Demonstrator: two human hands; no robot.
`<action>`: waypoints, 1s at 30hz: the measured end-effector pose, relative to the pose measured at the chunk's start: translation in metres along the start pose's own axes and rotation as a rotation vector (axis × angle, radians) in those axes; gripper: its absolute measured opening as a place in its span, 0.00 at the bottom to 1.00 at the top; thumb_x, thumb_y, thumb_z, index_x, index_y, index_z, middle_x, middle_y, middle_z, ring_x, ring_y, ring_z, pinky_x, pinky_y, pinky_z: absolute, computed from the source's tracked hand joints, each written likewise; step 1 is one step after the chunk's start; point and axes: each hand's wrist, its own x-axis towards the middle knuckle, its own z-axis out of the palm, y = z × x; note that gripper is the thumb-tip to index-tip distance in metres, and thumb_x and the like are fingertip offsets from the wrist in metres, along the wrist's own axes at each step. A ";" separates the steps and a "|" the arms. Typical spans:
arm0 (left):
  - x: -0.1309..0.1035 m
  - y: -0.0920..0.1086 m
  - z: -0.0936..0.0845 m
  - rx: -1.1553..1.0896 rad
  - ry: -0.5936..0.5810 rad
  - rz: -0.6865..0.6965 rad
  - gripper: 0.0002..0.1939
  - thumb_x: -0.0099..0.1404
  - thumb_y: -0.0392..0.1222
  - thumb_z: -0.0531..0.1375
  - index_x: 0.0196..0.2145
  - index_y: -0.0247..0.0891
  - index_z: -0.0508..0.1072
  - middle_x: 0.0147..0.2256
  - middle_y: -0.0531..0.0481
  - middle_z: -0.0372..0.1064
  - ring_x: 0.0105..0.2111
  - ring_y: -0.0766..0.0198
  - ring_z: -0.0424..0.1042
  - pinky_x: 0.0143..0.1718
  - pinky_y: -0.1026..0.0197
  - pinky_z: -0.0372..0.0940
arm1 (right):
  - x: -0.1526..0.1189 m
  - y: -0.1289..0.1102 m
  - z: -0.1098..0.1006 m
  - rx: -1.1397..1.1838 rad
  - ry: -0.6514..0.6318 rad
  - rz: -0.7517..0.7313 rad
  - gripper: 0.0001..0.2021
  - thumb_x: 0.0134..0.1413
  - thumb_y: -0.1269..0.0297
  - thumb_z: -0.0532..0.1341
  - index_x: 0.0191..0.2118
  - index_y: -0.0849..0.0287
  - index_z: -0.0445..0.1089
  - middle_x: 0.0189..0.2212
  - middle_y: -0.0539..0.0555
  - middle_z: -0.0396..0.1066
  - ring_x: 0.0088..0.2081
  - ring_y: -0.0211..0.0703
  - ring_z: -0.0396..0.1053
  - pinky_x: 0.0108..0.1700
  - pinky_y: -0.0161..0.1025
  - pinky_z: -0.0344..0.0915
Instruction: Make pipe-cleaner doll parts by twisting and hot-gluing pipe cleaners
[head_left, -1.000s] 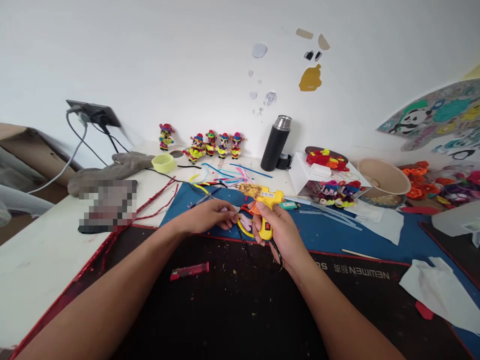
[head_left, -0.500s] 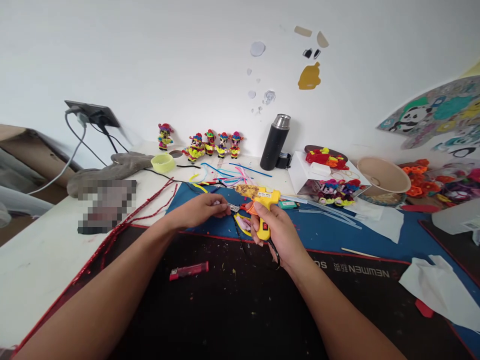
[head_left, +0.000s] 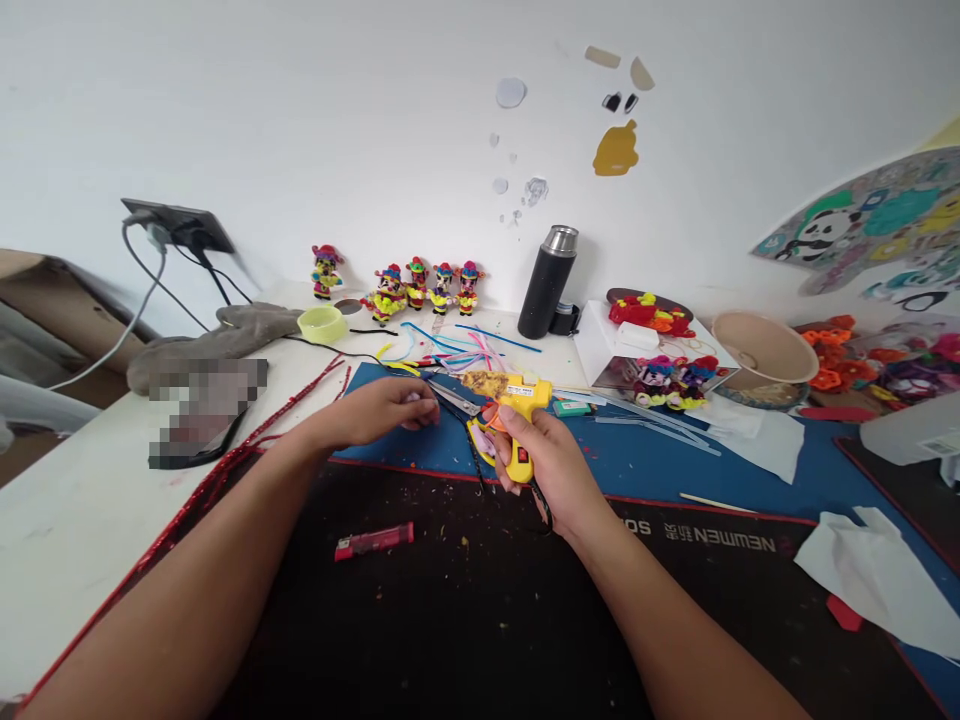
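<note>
My right hand (head_left: 551,460) is wrapped round the handle of a yellow glue gun (head_left: 529,392), whose stained nozzle points left. My left hand (head_left: 394,410) is closed with curled fingers; a small pale thing shows between them, too small to name. Between the two hands lie scissors (head_left: 456,400), blades toward the left, and a yellow-edged piece with pale pink inside (head_left: 484,440). A red lighter (head_left: 374,541) rests on the black mat below the hands. Behind the glue gun, pink and blue pipe cleaners (head_left: 480,350) are scattered.
Several small pipe-cleaner dolls (head_left: 390,294) stand along the wall. A black thermos (head_left: 549,283) stands beside a white box (head_left: 600,345). Farther right are a beige bowl (head_left: 772,345) and white tissue (head_left: 874,570). Red tinsel stems (head_left: 292,410) and a pixelated phone-like object (head_left: 206,410) lie left.
My left hand has drawn back to the left, away from the glue gun nozzle, leaving the scissor blades more exposed. My right hand has shifted slightly left with the glue gun.
</note>
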 end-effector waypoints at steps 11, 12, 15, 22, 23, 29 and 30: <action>-0.019 0.027 0.004 -0.222 -0.122 0.046 0.22 0.67 0.63 0.63 0.38 0.39 0.78 0.40 0.43 0.80 0.39 0.55 0.79 0.42 0.53 0.76 | 0.001 0.003 0.000 0.003 -0.009 0.003 0.22 0.56 0.41 0.70 0.36 0.58 0.73 0.21 0.45 0.65 0.17 0.34 0.63 0.17 0.32 0.55; -0.021 0.035 0.017 -0.301 -0.277 0.047 0.21 0.67 0.62 0.65 0.39 0.39 0.78 0.42 0.43 0.80 0.39 0.55 0.79 0.42 0.53 0.76 | 0.001 0.003 0.000 -0.001 -0.006 0.002 0.22 0.56 0.41 0.70 0.37 0.58 0.73 0.21 0.45 0.65 0.17 0.34 0.63 0.17 0.32 0.56; -0.022 0.048 0.058 -0.387 -0.742 0.048 0.20 0.69 0.60 0.64 0.42 0.39 0.81 0.44 0.41 0.81 0.42 0.55 0.80 0.46 0.52 0.76 | 0.001 0.004 0.000 -0.016 0.012 -0.001 0.22 0.56 0.41 0.70 0.38 0.59 0.74 0.21 0.45 0.66 0.17 0.34 0.63 0.18 0.32 0.56; -0.008 0.018 0.038 -0.212 -0.561 -0.089 0.20 0.66 0.60 0.65 0.37 0.39 0.79 0.37 0.44 0.81 0.35 0.56 0.80 0.35 0.58 0.75 | 0.001 0.002 0.000 -0.020 0.011 0.017 0.23 0.54 0.40 0.71 0.36 0.58 0.73 0.22 0.45 0.66 0.17 0.35 0.63 0.17 0.32 0.55; -0.008 0.010 0.021 -0.118 -0.462 -0.135 0.20 0.65 0.61 0.64 0.35 0.40 0.78 0.32 0.46 0.80 0.31 0.57 0.79 0.32 0.59 0.74 | 0.001 0.002 0.000 -0.019 0.014 0.016 0.23 0.54 0.40 0.71 0.36 0.58 0.73 0.22 0.46 0.66 0.17 0.35 0.63 0.17 0.32 0.55; -0.019 0.009 -0.021 -0.067 -0.137 -0.083 0.22 0.66 0.64 0.62 0.35 0.41 0.75 0.30 0.47 0.79 0.31 0.57 0.79 0.33 0.58 0.73 | 0.001 0.002 0.000 -0.023 0.001 0.012 0.22 0.56 0.41 0.70 0.38 0.58 0.74 0.21 0.45 0.66 0.17 0.35 0.64 0.17 0.32 0.55; -0.020 0.016 -0.010 -0.134 -0.208 -0.049 0.22 0.67 0.64 0.61 0.36 0.41 0.75 0.31 0.46 0.79 0.31 0.56 0.79 0.34 0.57 0.73 | 0.001 0.002 0.000 -0.023 -0.007 0.015 0.23 0.56 0.41 0.70 0.39 0.58 0.74 0.21 0.45 0.66 0.17 0.35 0.64 0.17 0.32 0.56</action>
